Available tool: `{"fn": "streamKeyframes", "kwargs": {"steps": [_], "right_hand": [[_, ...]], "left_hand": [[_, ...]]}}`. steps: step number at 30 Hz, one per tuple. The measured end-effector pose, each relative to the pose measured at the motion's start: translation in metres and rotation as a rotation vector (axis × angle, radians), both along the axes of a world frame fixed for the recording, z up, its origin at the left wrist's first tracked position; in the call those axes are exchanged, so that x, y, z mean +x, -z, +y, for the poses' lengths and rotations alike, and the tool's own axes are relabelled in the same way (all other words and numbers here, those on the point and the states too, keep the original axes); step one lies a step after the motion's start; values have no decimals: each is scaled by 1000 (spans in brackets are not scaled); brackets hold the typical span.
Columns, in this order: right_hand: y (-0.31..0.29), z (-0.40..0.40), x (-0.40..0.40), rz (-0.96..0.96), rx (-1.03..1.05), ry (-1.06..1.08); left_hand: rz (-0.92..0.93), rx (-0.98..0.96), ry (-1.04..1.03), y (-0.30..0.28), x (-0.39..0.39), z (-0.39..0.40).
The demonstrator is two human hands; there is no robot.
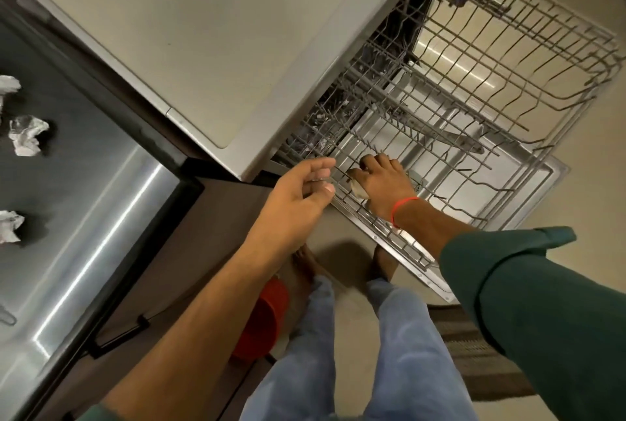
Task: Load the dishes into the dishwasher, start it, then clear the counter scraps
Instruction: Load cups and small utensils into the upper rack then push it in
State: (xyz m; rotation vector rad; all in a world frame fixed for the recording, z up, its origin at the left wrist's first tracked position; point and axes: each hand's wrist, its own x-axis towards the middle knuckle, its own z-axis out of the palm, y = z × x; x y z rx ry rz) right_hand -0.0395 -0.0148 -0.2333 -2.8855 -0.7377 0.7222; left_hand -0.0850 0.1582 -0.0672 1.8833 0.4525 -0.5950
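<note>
Here | right hand [382, 183] grip grasping lower rack [440, 163] front edge | left hand [298, 193] released, beside

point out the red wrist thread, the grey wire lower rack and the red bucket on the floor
red wrist thread [403, 209], head view, on the strand across the wrist
grey wire lower rack [450, 163], head view, on its tines
red bucket [262, 322], head view, on its side

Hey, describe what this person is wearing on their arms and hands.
Both hands are bare, no gloves or rings visible. The right hand has a thin red-orange thread band round the wrist, and a dark green sleeve is pushed up that forearm with a folded cuff. The left hand and forearm are bare; only a sliver of green sleeve shows near the elbow.
</note>
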Motion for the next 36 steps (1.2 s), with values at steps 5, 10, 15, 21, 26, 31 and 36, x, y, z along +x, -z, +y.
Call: {"fn": "streamKeyframes", "kwargs": {"steps": [5,10,15,21,26,31,36], "right_hand": [[-4,-6,-1,54,3,29],[-43,-12,4,73,187,301],[-137,-16,23,-175,700,691],[-251,47,44,-288,918,493],[-297,147,34,-266,988,260],[-314,252,3,-227,1029,10],[-316,347,-35,-99,962,-196]], "left_hand": [[-12,-8,29,-9,8,-1],[-71,-40,62,-35,9,-1],[-250,-90,14,-89,2,16],[-433,-42,-184,-145,-10,92],[-527,22,-400,-174,-40,176],[-596,56,-616,-182,-93,258],[-567,204,-786,-172,-144,335]]}}
